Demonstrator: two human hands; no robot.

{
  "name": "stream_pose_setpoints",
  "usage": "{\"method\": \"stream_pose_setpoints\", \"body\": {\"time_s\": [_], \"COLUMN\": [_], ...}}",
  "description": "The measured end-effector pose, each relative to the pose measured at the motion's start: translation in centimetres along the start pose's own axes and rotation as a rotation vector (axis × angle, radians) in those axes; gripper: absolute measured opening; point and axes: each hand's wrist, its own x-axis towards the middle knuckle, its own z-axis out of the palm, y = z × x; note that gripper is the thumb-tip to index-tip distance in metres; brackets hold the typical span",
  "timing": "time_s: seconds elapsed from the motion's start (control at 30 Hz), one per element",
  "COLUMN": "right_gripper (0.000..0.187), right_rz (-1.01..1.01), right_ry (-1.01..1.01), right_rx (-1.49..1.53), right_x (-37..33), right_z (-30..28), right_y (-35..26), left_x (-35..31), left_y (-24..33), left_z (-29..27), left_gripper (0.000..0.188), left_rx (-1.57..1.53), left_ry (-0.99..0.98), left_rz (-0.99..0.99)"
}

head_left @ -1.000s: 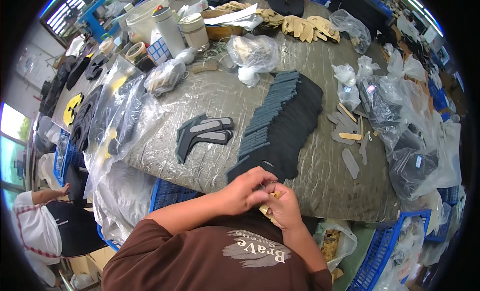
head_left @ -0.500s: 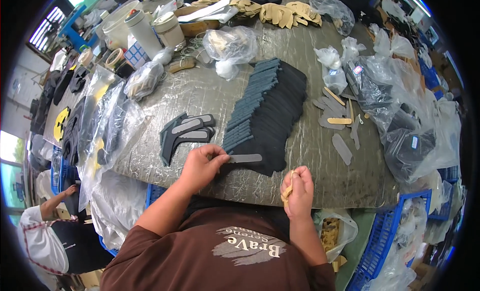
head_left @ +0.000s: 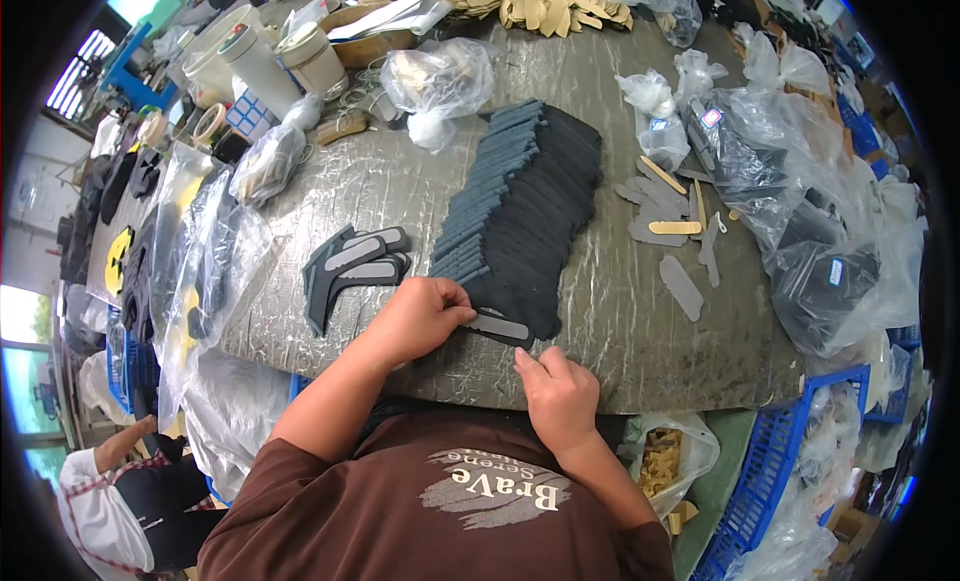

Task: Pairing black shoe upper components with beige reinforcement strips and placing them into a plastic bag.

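My left hand (head_left: 425, 319) pinches the left end of a grey rounded strip (head_left: 499, 327), which lies along a dark fabric piece at the near end of a long overlapping row of dark pieces (head_left: 535, 216) with blue-grey left edges. My right hand (head_left: 562, 393) is closed, fingertips at the near edge of that dark piece, by the strip's right end; whatever its palm may hold is hidden. Left of the row lies a small pile of dark pieces (head_left: 322, 281) with grey strips (head_left: 366, 271) on them.
Loose grey strips (head_left: 681, 288) and tan sticks (head_left: 675, 228) lie on the table's right. Clear plastic bags (head_left: 800, 211) crowd the right edge, a blue crate (head_left: 775, 481) below. Jars (head_left: 312, 59) stand back left. A plastic bag of tan scraps (head_left: 662, 461) hangs below. Another person (head_left: 105, 511) is at lower left.
My right hand has moved left to the strip's end, and the tan piece it held is out of sight. The strip has shifted slightly nearer, with its right end tilted toward me.
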Motion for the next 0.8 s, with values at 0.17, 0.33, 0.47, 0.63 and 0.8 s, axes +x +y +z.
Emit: {"method": "stream_pose_setpoints", "body": {"time_s": [0.17,0.33,0.47,0.63,0.8], "right_gripper": [0.016,0.016,0.016,0.015,0.017], "right_rz": [-0.061,-0.109,-0.122,-0.131,-0.143], "right_ry": [0.047,0.036,0.039,0.025,-0.034], "right_rx": [0.000,-0.011,-0.011,-0.026,-0.040], "right_x": [0.4,0.2,0.2,0.2,-0.6], "right_z": [0.4,0.6,0.6,0.5,-0.1], "right_y": [0.2,0.4,0.4,0.4,-0.3], "left_x": [0.2,0.3,0.2,-0.1,-0.7], "left_y": [-0.2,0.0,0.1,0.8,-0.4], "left_z": [0.0,0.0,0.0,0.0,0.5], "left_gripper": [0.011,0.012,0.012,0.013,0.013], "left_rx": [0.063,0.077,0.103,0.156,0.247], "left_ry": [-0.001,-0.011,-0.002,0.019,0.107], "left_rz": [0.059,0.020,0.043,0.043,0.284]}}
